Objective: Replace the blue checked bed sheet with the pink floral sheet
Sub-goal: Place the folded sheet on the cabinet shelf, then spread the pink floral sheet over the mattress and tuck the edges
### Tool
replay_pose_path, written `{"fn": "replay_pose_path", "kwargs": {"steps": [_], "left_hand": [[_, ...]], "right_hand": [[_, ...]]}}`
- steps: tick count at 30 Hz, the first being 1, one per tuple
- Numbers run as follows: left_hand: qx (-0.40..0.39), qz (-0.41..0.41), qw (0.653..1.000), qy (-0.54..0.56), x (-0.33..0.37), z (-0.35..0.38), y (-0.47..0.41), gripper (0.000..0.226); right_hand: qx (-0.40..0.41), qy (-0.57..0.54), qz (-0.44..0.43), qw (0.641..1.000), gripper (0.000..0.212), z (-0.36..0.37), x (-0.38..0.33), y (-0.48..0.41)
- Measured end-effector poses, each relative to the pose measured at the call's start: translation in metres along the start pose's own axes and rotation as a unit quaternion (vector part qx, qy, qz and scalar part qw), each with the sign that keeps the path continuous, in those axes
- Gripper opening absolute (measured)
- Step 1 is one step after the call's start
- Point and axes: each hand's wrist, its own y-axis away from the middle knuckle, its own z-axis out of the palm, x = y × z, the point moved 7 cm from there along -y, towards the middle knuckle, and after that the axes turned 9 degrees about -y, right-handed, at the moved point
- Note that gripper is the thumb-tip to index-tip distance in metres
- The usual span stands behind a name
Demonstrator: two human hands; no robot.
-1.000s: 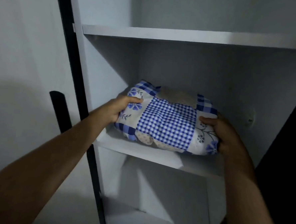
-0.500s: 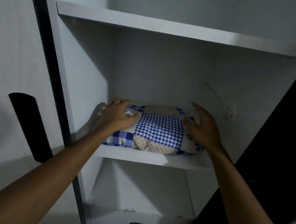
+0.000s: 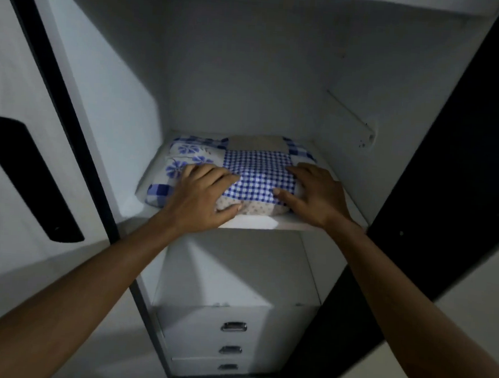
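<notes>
**Where it is shelved: folded blue checked bed sheet, white wardrobe**

Because the bundle is soft and rounded, and its front fold lies close to the lip of the white wardrobe shelf [image 3: 269, 223], it could slump forward or spring open when the hands lift. A palm dragged outward would probably pull it off the edge, toward the white drawers with metal handles [image 3: 234, 328] below.

Item: folded blue checked bed sheet [image 3: 258, 172], a patchwork cloth. It has a blue-and-white gingham centre, white panels with blue flowers at the left, a beige dotted strip along the front and a plain beige patch at the back.

Location: on the middle shelf, filling most of its width.

Hands: the left hand [image 3: 201, 197] lies over the left front, fingers fairly straight, thumb along the front fold. The right hand [image 3: 315, 195] rests flat on the right side, fingers spread, thumb pointing inward. Neither grips; both press down.

Pink floral sheet: not in view.
</notes>
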Motion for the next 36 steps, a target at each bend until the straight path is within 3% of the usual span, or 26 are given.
{"fn": "replay_pose_path", "kwargs": {"steps": [4, 7, 12, 16, 19, 23, 28, 32, 36], "left_hand": [[0.074, 0.025, 0.995, 0.055, 0.046, -0.019, 0.010, 0.017], [0.046, 0.042, 0.991, 0.117, 0.097, -0.014, 0.028, 0.016], [-0.153, -0.005, 0.957, 0.248, 0.196, 0.034, 0.082, 0.011], [-0.320, 0.034, 0.908, 0.269, 0.284, 0.078, 0.143, 0.009], [-0.405, 0.057, 0.870, 0.274, 0.346, 0.101, 0.169, 0.012], [-0.490, 0.060, 0.825, 0.274, 0.437, 0.137, 0.167, 0.020], [-0.569, 0.086, 0.770, 0.275, 0.578, 0.191, 0.134, 0.020], [-0.604, 0.098, 0.738, 0.285, 0.697, 0.227, 0.098, 0.018], [-0.609, 0.160, 0.707, 0.322, 0.829, 0.223, 0.054, 0.014]], "right_hand": [[0.063, -0.057, -0.034, 0.996, 0.059, -0.016, -0.007, 0.044], [0.032, -0.071, -0.042, 0.996, 0.046, -0.010, -0.014, 0.097], [-0.140, -0.073, 0.054, 0.986, 0.041, 0.033, 0.010, 0.218], [-0.264, -0.058, 0.164, 0.949, 0.037, 0.071, 0.089, 0.327], [-0.299, -0.072, 0.265, 0.914, 0.028, 0.076, 0.163, 0.396], [-0.281, -0.096, 0.403, 0.866, 0.028, 0.060, 0.276, 0.468], [-0.249, -0.115, 0.498, 0.823, 0.026, 0.028, 0.416, 0.544], [-0.183, -0.151, 0.568, 0.788, 0.025, -0.021, 0.503, 0.612], [-0.093, -0.187, 0.654, 0.727, 0.025, -0.081, 0.558, 0.705]]}}
